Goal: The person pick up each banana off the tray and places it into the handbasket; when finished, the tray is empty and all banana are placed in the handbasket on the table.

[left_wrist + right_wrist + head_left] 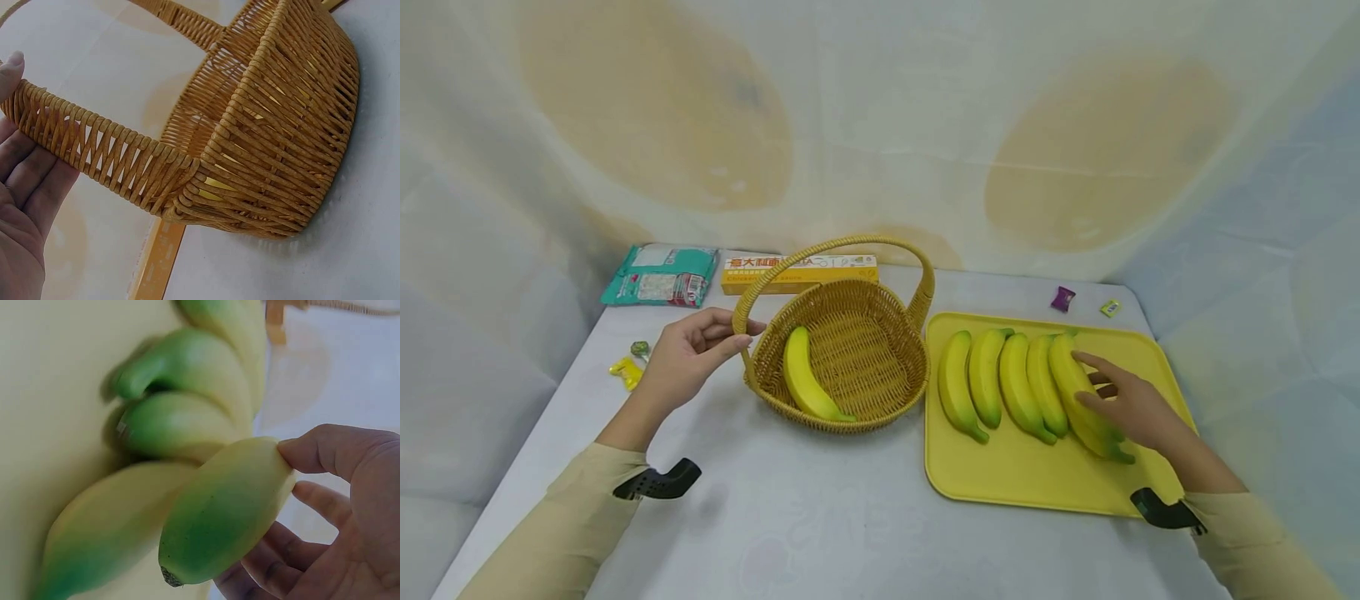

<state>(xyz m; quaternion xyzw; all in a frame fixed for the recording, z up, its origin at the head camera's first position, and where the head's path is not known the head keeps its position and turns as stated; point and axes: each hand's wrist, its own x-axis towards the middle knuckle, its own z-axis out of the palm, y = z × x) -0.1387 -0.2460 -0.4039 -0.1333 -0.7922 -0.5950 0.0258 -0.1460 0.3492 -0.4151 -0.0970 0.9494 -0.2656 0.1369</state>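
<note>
White cloth covers the table (820, 517), and a pale sheet with tan blotches hangs behind it.

The left hand (688, 354) reaches to the near-left side of the basket (838, 354), thumb and fingers closing loosely around the lower part of its handle (831, 250). In the left wrist view the fingers (28, 175) lie nearly straight under the woven handle band with the thumb tip over its top edge. One banana (805, 379) lies inside the basket along its left wall, stem end toward the near side.

The right hand (1131, 408) rests on the rightmost banana (1086, 400) of five on the tray (1000, 475). In the right wrist view the thumb (325, 453) presses its upper side and the fingers curl under it, so the hand grips the fruit near its green end. The other four bananas (1000, 379) lie side by side to its left, touching one another, green tips pointing near.

The tray sits just right of the basket, almost touching it. At the far edge of the table a yellow box (801, 273) lies behind the basket, with a teal packet (662, 277) to its left. Small sweets (628, 367) lie near the left edge beside the left wrist; a purple sweet (1063, 297) and a green one (1110, 308) lie beyond the tray's far right corner.
</note>
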